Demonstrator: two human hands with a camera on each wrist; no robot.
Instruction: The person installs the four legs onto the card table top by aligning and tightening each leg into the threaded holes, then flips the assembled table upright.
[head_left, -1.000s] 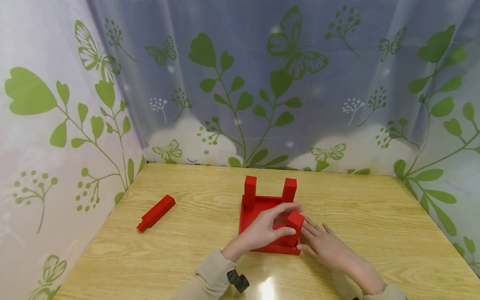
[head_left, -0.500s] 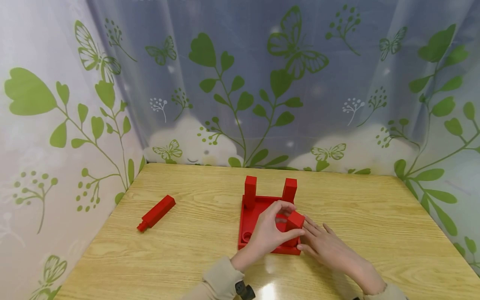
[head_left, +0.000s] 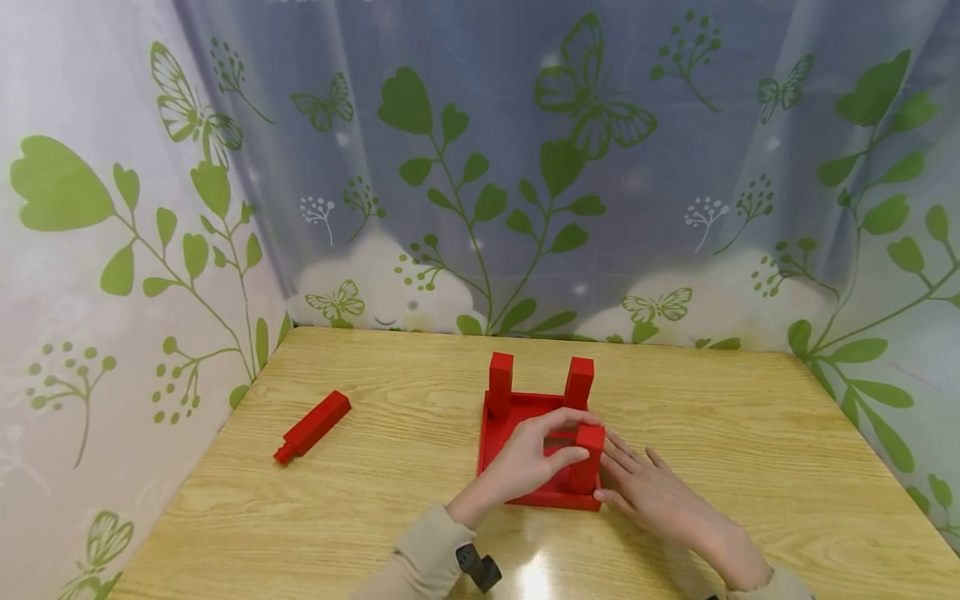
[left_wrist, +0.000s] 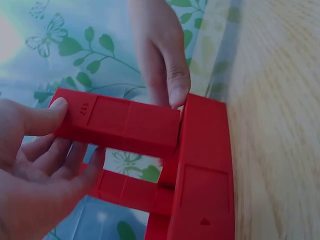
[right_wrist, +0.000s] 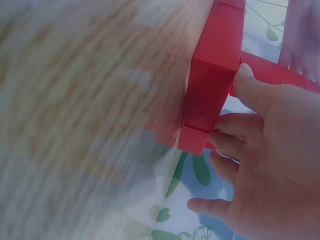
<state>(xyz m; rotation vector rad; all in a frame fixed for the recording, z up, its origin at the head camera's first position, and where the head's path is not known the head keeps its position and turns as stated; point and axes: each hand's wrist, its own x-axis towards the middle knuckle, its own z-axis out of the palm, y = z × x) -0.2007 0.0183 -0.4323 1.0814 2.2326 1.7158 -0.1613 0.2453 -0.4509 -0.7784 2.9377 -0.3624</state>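
A red square base (head_left: 555, 500) with a raised rim lies on the table, two red legs (head_left: 501, 385) standing at its far corners. At the near right corner stands a third red leg (head_left: 587, 462), upright on the base, with a small number moulded near its top. My left hand (head_left: 517, 462) grips this leg near its top, thumb on one side and fingers on the other. Against the base's right rim, the right hand (head_left: 660, 500) rests with fairly straight fingers; its thumb (right_wrist: 245, 75) touches the rim by the leg. The leg's lower joint is hidden in the head view.
A loose red leg (head_left: 315, 425) with a threaded-looking narrow end lies on the left of the wooden table (head_left: 397, 400). Patterned curtains (head_left: 480, 167) rise behind the table and along both sides.
The left hand swung right around the near right leg, then back left. The leg has turned, so its top face now sits squarer to the base. The right hand stays against the rim.
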